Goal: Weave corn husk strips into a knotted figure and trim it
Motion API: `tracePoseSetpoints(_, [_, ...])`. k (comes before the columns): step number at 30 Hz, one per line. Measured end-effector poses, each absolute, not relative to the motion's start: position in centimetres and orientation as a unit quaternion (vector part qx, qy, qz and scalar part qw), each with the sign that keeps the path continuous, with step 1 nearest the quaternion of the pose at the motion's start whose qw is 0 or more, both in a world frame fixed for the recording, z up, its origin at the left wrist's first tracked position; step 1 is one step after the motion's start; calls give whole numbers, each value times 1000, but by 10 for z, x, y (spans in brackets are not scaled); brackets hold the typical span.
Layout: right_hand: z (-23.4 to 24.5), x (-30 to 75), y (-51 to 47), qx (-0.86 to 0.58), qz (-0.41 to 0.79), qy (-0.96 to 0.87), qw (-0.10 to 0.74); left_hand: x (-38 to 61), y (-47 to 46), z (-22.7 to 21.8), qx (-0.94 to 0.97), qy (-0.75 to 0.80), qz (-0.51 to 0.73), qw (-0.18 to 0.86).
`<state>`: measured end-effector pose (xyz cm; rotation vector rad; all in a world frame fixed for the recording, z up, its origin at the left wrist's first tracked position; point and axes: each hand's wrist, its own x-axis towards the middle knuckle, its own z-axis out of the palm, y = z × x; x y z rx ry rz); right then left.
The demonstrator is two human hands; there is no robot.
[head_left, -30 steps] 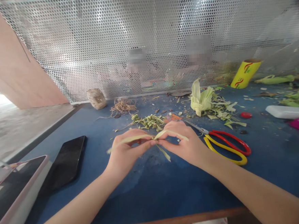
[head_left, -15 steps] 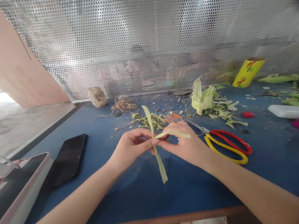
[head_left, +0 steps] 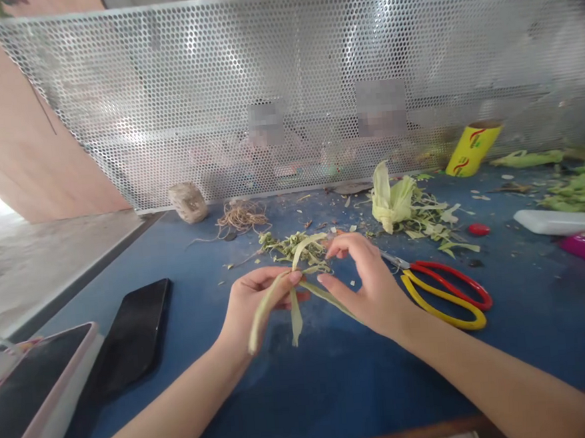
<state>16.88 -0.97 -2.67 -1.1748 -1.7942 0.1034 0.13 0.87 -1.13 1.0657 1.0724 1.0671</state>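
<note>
Above the blue table [head_left: 334,389], my left hand [head_left: 251,305] pinches pale green corn-husk strips [head_left: 294,305] between thumb and fingers. Their loose ends hang down and toward me. My right hand [head_left: 372,283] is just to the right, fingers curled, with fingertips on the same strips where they loop up over both hands. A small heap of shredded husk [head_left: 294,245] lies right behind my hands.
Red-and-yellow scissors [head_left: 442,288] lie right of my right hand. A black phone [head_left: 133,333] and a tablet [head_left: 29,391] sit at the left. Farther back are a husk pile [head_left: 401,201], twine [head_left: 242,216], a yellow roll [head_left: 472,148], a perforated metal screen [head_left: 283,79] with people behind it.
The strips crossed upright between my hands half a second ago. Now they loop over my fingers and their ends hang down. My right hand has lifted and opened a little.
</note>
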Motion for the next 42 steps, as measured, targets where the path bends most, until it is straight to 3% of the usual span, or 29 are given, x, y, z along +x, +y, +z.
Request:
tracePoseSetpoints(3, [-28,168,-12,-481,27,-756,443,1,9,-13,456,446,450,625])
tracePoseSetpoints(8, [-27,165,-12,-480,109,-796,352,3,8,-14,492,443,418,622])
tracePoseSetpoints(19, [-23,176,-6,-465,135,-812,326,-2,14,-16,614,426,412,521])
tracePoseSetpoints(29, [-13,185,-6,-444,128,-838,291,-1,18,-7,623,408,407,529])
tracePoseSetpoints(36, [-16,188,-3,-463,197,-799,329,-4,20,-8,604,393,365,589])
tracePoseSetpoints(42, [-25,178,1,-442,218,-785,374,0,17,-8,671,354,306,575])
